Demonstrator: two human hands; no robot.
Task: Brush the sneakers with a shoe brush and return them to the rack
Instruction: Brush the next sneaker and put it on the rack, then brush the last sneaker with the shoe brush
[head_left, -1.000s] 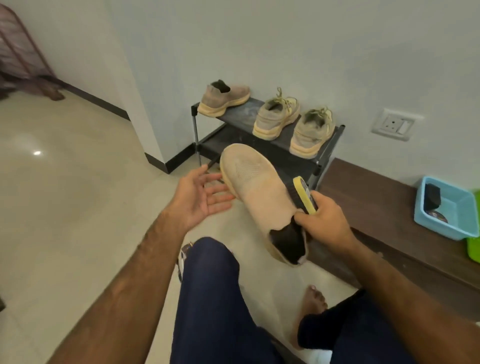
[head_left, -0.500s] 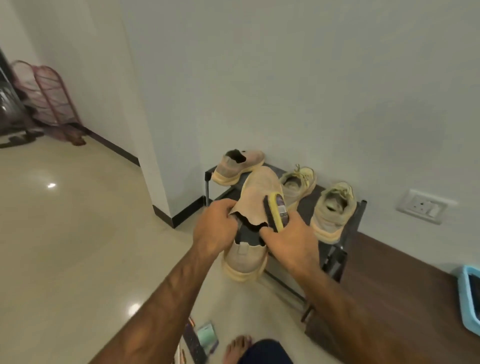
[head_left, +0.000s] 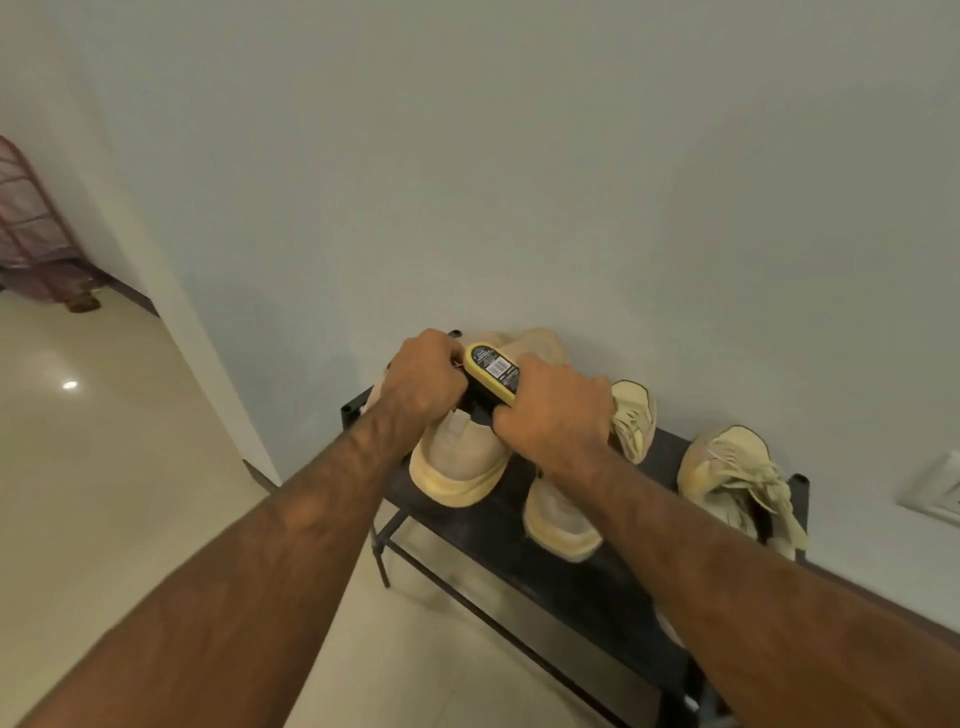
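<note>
Held over the lap a second ago, the beige knit slip-on sneaker (head_left: 457, 460) now seems set heel-out on the black metal rack (head_left: 623, 582); left hand (head_left: 426, 382) and right hand (head_left: 556, 415) both clamp its collar; the right also grips the yellow shoe brush (head_left: 493, 370); only release seems left.

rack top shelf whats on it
On the rack: middle lace-up sneaker, right lace-up sneaker, and at left a slip-on sneaker gripped by left hand and right hand, which also holds the brush. Hands cover whatever is behind it.

beige sneaker (head_left: 457, 462) | heel-out on black rack (head_left: 597, 582) | yellow brush (head_left: 493, 370) over its collar
</note>
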